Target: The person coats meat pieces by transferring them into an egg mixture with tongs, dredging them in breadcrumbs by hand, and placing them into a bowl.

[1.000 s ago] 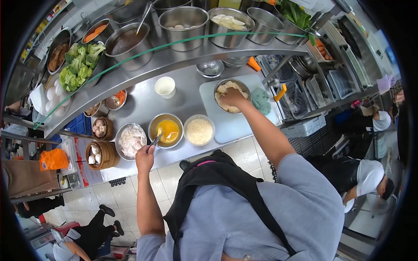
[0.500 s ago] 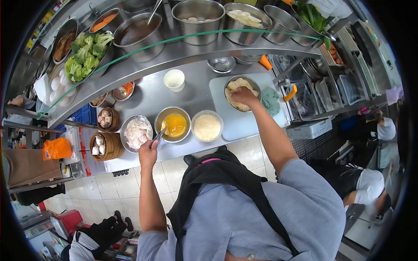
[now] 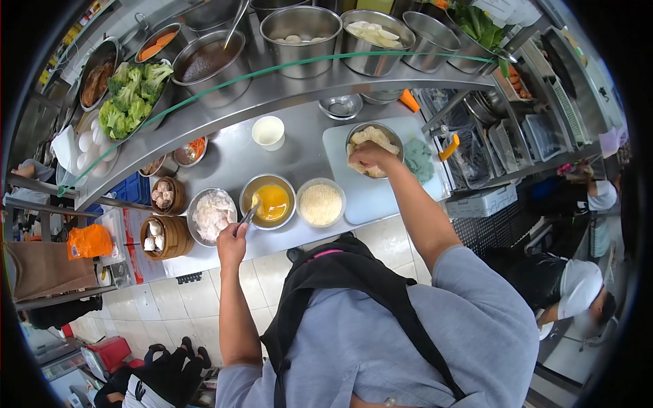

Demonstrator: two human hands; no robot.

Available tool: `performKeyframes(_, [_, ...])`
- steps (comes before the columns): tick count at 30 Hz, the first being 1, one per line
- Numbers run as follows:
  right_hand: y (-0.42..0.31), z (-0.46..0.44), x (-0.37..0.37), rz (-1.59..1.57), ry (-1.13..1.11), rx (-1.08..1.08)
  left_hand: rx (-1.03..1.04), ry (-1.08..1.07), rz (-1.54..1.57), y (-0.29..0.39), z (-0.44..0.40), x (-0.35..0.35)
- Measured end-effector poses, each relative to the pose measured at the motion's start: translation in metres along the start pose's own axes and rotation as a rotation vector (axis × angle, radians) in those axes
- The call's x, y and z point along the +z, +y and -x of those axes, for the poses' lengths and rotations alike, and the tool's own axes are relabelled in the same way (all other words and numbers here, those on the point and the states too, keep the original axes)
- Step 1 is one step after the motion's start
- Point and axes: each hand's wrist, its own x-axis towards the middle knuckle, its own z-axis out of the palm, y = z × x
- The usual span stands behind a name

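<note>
Here, the fingers of the left hand (image 3: 233,243) are gripping the tongs (image 3: 250,213), whose tips are reaching into the metal bowl (image 3: 266,180) of yellow liquid (image 3: 275,202). The fingers of the right hand (image 3: 373,160) are lying bent over the coated pieces (image 3: 377,136) in another bowl on the pale board (image 3: 354,212); whether they are pinching one, I cannot tell. Between these bowls the crumbs (image 3: 321,204) are standing in a tub. Farther off, a metal shelf (image 3: 286,92) is overhanging the tabletop (image 3: 238,166).

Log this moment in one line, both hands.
left hand: holding metal utensil, tip at egg bowl | right hand: at pale pieces in steel bowl | board: under steel bowl
</note>
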Motion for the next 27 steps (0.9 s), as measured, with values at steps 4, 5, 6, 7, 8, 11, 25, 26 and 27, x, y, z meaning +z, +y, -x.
performKeyframes(4, [-0.009,0.014,-0.005,-0.136,0.025,-0.014,-0.006,0.0,0.018,0.002,0.001,-0.001])
performKeyframes(5, [-0.01,0.019,-0.008,-0.014,0.138,-0.042,-0.022,-0.005,0.013,0.006,0.002,-0.004])
performKeyframes(6, [-0.012,0.023,-0.01,0.108,0.25,-0.07,-0.04,-0.011,0.007,0.008,0.004,-0.006])
performKeyframes(7, [-0.014,0.026,-0.01,0.11,0.247,-0.071,-0.043,-0.009,0.007,0.006,0.004,-0.006])
performKeyframes(8, [-0.012,0.028,-0.01,0.269,0.341,-0.125,-0.019,-0.004,0.013,0.004,0.004,-0.005])
performKeyframes(11, [-0.009,0.023,-0.018,0.431,0.393,-0.15,-0.001,-0.005,0.018,0.001,0.003,-0.005])
performKeyframes(25, [0.022,-0.009,0.003,0.511,0.394,-0.312,-0.065,-0.037,0.115,-0.012,-0.008,0.003])
performKeyframes(26, [0.011,0.008,0.005,0.472,0.462,-0.317,-0.074,-0.036,0.113,-0.015,-0.008,0.002])
performKeyframes(27, [0.001,0.025,0.007,0.434,0.533,-0.319,-0.095,-0.061,0.141,-0.017,-0.008,0.003])
